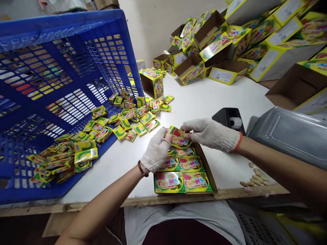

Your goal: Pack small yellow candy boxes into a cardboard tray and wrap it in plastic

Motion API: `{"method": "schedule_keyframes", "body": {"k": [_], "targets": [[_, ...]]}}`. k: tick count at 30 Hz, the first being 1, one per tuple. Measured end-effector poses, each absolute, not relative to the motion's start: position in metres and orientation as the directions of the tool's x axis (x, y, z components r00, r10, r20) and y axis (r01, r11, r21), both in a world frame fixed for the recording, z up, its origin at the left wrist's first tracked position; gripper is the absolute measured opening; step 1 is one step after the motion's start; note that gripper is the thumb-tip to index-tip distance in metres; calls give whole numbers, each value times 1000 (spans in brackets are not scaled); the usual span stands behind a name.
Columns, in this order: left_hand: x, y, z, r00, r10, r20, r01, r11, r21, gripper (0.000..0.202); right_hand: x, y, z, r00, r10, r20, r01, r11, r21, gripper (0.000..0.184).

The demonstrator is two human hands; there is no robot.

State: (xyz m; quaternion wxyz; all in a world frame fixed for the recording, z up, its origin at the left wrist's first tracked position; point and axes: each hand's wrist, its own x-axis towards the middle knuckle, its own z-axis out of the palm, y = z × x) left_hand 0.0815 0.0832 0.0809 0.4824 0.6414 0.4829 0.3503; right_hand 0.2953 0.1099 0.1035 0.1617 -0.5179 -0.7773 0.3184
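Note:
Over a shallow open carton (208, 165), both hands hold a small yellow-green candy box (178, 136) with a red fruit picture. My left hand (156, 151), in a white knit glove with bare fingertips, grips its left end. Its right end is pinched by my right hand (216, 134), gloved the same way with an orange cuff edge. Inside the carton, "TWINS" candy boxes (167, 182) lie face up in rows. My hands and the held box partly hide the carton's far end.
To the left, a blue plastic crate (134, 73) lies tipped, small candy boxes (125, 122) spilling from it. A black tape dispenser (224, 115) and grey bin (288, 136) stand right, near peanuts (257, 178). Empty cartons (224, 73) are piled behind.

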Motion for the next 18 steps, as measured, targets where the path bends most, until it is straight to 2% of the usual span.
{"method": "schedule_keyframes", "body": {"k": [2, 4, 7, 9, 11, 16, 18], "targets": [[82, 82, 77, 330, 940, 85, 424, -228, 877, 27, 297, 113, 108, -463, 868, -182, 784, 305, -540, 15], [72, 92, 70, 315, 928, 197, 509, -340, 791, 26, 296, 115, 104, -451, 849, -276, 851, 316, -419, 17], [41, 122, 57, 176, 944, 278, 756, -311, 576, 25, 292, 118, 91, -436, 810, -393, 899, 367, -240, 23], [16, 146, 49, 89, 966, 241, 918, -174, 358, 24, 287, 121, 84, -420, 782, -461, 905, 399, -146, 26], [-5, 166, 41, 39, 982, 184, 977, -76, 199, 26, 283, 125, 83, -397, 762, -512, 907, 412, -90, 30], [-25, 195, 23, 74, 997, 35, 996, -76, 50, 62, 282, 131, 92, -391, 758, -521, 904, 422, -65, 33], [-24, 203, 19, 75, 997, -15, 997, -75, 10, 66, 276, 127, 93, -393, 749, -533, 901, 429, -62, 33]]}}
